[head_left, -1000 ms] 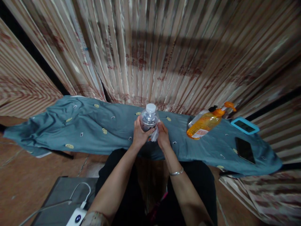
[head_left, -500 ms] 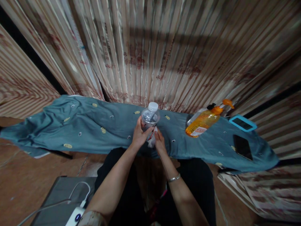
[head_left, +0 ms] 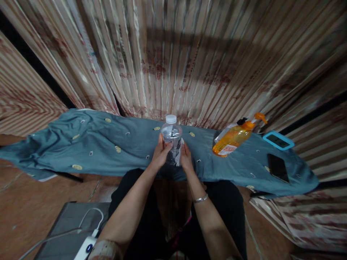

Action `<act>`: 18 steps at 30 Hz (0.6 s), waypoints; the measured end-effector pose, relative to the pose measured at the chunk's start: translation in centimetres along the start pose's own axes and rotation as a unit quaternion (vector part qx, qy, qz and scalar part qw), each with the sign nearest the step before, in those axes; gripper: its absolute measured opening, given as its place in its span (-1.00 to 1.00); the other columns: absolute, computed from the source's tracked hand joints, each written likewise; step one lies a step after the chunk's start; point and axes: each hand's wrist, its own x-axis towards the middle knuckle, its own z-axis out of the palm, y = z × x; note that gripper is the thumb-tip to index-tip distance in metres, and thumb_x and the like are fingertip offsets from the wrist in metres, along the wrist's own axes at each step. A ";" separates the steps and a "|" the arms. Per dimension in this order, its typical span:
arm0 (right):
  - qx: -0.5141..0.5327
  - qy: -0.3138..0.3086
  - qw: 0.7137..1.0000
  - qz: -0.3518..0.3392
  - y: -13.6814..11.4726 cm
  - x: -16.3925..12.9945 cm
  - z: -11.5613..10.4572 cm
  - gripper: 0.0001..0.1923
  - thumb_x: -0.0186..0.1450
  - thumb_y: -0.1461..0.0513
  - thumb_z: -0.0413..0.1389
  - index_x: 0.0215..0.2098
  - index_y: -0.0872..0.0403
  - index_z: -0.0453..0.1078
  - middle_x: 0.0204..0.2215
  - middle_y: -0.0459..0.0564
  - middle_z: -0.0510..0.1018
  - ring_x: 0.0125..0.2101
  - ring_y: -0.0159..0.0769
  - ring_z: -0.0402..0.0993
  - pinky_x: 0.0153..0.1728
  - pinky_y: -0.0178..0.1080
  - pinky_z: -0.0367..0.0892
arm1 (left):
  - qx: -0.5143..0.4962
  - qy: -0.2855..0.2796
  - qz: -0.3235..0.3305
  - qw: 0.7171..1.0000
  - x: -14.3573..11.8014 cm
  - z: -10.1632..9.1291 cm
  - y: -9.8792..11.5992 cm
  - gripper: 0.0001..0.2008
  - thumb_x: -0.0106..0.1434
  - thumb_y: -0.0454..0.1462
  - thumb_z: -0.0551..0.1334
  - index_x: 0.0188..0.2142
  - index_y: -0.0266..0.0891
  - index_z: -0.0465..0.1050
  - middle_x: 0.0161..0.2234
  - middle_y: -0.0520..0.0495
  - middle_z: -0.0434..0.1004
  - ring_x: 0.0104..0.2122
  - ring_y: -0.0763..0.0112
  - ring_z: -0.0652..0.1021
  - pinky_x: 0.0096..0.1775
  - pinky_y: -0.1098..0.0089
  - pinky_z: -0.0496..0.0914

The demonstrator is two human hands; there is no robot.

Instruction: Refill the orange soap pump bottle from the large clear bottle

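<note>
A clear plastic bottle (head_left: 173, 133) with a white cap stands upright between my two hands at the near side of the cloth-covered table. My left hand (head_left: 160, 153) is closed round its left side, thumb across the front. Pressed against the bottle's right side is a white tissue (head_left: 178, 155), pinched in my right hand (head_left: 185, 156). Dark print shows on the bottle beside the tissue. The fingertips of both hands are partly hidden behind the bottle.
To the right stand an orange pump bottle (head_left: 233, 140) and a clear bottle (head_left: 221, 134) behind it. A blue-framed device (head_left: 278, 141) and a black phone (head_left: 278, 168) lie further right. The teal cloth (head_left: 103, 151) covers the table; a white power bank (head_left: 86, 248) with a cable is lower left.
The bottle has turned in my hands, bringing its dark print to the right, and shifted slightly left. My right hand with the tissue has moved up along its right side.
</note>
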 end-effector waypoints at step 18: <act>-0.071 -0.005 0.997 -0.022 -1.7 0.1 -0.5 -0.56 0.42 0.02 0.13 0.17 0.07 0.37 0.13 0.11 0.47 0.06 -0.13 0.48 0.08 0.07 0.43 | -0.023 -0.044 -0.016 0.999 -0.1 0.1 0.2 -0.21 -0.10 -0.16 0.55 0.12 -0.16 0.32 -0.08 -0.06 0.59 -0.11 0.22 0.61 -0.02 0.24 0.51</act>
